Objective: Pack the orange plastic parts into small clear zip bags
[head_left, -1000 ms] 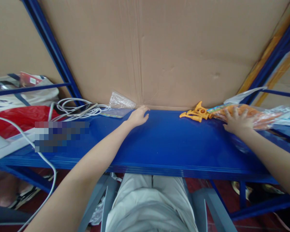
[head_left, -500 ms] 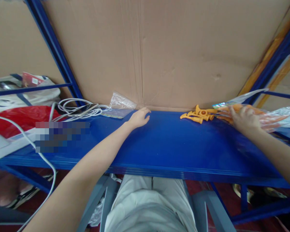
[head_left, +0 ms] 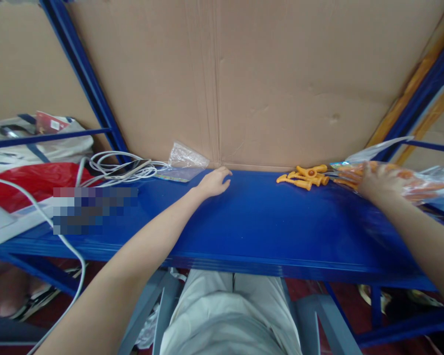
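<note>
Blue metal desk, seen from above by a seated person whose pale trousers show at 6 o'clock beneath its front edge. A cardboard sheet stands behind the desk at 12 o'clock, framed by blue uprights.

Left hand: arm extended from 7 o'clock, palm down on the desk near its back edge, fingers loosely spread and gripping nothing.

Right hand: arm entering from 4 o'clock, fingers laid over a clear bag of orange parts at 2 o'clock; blurred, so whether it grips the bag cannot be told.

Loose orange parts lie on the desk just beside the bag's mouth, between the two hands.

At 11 o'clock, a small clear bag leans against the cardboard, near a white cable coil. At 9 o'clock, a red bag and a pixelated patch.

No writing is legible.
</note>
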The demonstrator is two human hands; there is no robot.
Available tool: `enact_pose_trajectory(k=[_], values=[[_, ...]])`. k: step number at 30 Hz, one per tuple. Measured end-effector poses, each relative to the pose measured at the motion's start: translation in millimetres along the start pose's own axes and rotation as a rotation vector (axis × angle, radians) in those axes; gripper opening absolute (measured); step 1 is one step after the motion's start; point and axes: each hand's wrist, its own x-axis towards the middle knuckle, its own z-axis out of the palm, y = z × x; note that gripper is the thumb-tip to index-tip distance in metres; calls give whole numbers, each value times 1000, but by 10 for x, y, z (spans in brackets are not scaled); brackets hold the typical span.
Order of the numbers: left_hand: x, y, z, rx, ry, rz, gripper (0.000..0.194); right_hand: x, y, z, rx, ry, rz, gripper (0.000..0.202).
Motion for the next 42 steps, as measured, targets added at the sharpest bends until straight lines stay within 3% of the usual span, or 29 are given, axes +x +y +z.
enact_pose_trajectory(k=[2,8,22,32,36,39,42], values=[[0,4,-2,4,-17,1,29,27,-18,-63,111,-51,108,91],[-5,-1,-4,24,-57,-6,32,62,-21,-208,271,-129,278,66],[-16,43,-36,36,-125,-9,35,179,38,-160,255,-205,274,89],[-7,-7,3,107,-248,-27,39,98,-298,-375,180,-28,53,68],[-35,-102,-29,230,-269,-166,48,84,-574,-488,234,20,-41,63],[-81,-197,-86,315,-266,-372,54,55,-832,-533,292,-2,-93,64],[-126,-297,-132,346,-276,-561,57,-29,-1084,-455,355,55,-150,59]])
